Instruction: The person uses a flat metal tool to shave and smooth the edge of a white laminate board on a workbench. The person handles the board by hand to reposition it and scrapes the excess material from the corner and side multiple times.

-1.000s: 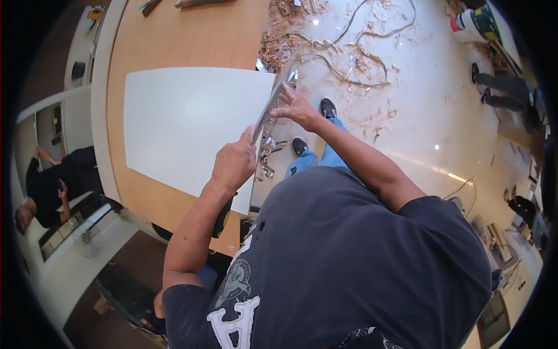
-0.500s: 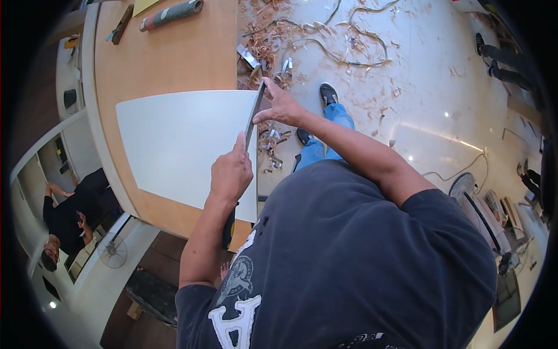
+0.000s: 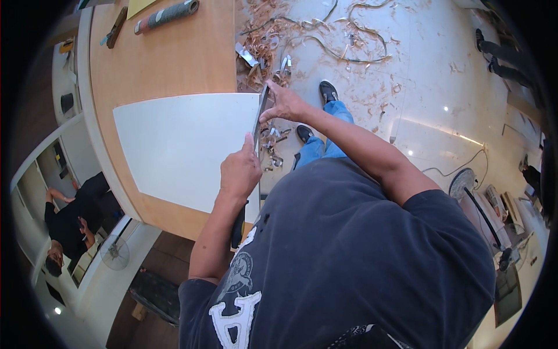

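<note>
A white panel (image 3: 180, 148) with a curved far edge lies on the wooden table, its right side at the table's edge. Along that right side runs a long, narrow, flat dark metal tool that looks like a file (image 3: 263, 103). My left hand (image 3: 240, 173) is closed around its near part, index finger stretched along it. My right hand (image 3: 283, 103) holds the far end, with fingertips at the tip and the thumb lower down against its side. A black handle-like part (image 3: 239, 225) shows beside my left wrist; whether it belongs to the file I cannot tell.
On the wooden table (image 3: 163, 64) lie a grey-and-red roll (image 3: 167, 16) and a dark-handled tool (image 3: 117, 27). Curled shavings (image 3: 267, 43) and a cable (image 3: 349, 61) litter the floor. A fan (image 3: 462, 183) stands at right. Another person (image 3: 70, 218) is at left.
My left hand has moved right and slightly away from me, and the file has shifted right with it. My right hand has moved slightly right and nearer.
</note>
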`<state>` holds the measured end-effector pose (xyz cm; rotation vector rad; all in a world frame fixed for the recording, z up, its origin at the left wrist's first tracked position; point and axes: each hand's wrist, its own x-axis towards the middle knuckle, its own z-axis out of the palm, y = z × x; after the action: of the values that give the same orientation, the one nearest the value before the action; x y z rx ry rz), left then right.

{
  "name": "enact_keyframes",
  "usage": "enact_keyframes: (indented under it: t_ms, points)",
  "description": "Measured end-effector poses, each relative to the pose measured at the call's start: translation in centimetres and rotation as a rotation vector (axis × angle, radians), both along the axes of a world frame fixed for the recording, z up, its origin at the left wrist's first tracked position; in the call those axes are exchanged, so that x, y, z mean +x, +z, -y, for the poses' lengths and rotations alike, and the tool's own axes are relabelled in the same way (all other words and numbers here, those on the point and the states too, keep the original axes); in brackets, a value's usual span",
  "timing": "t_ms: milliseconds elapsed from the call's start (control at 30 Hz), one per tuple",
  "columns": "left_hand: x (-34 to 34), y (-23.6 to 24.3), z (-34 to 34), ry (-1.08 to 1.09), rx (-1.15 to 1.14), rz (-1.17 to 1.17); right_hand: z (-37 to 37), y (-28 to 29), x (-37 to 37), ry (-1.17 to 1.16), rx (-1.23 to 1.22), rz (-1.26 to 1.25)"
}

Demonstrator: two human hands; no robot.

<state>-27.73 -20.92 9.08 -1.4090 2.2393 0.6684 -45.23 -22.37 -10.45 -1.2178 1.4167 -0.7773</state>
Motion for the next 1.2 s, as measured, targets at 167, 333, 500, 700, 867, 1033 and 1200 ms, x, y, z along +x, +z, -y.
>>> enact_keyframes:
  t_ms: [167, 333, 500, 700, 867, 1033, 1200]
  points:
    - [-0.2, 0.8, -0.5, 0.028, -0.030, -0.008, 0.2, 1.1, -0.2, -0.041, -0.071, -0.024]
    - [0.2, 0.2, -0.1, -0.028, -0.040, -0.029, 0.2, 1.3, -0.3, -0.002, -0.003, -0.038]
    - [0.3, 0.2, 0.1, -0.022, -0.049, -0.031, 0.5, 1.6, 0.0, -0.043, -0.024, -0.027]
    - [0.1, -0.4, 0.7, -0.054, -0.029, -0.010, 1.2, 0.2, -1.1, -0.002, -0.003, -0.097]
    - [1.5, 1.7, -0.8, 0.020, 0.002, -0.064, 0.6, 2.0, -2.2, -0.081, -0.225, -0.034]
    - [4.6, 4.9, -3.6, 0.504, 0.208, -0.361, 1.8, 2.5, -2.0, -0.039, -0.242, 0.011]
    - [5.0, 6.5, -4.8, 0.775, 0.183, -0.453, 1.8, 1.6, -0.9, 0.077, -0.310, -0.159]
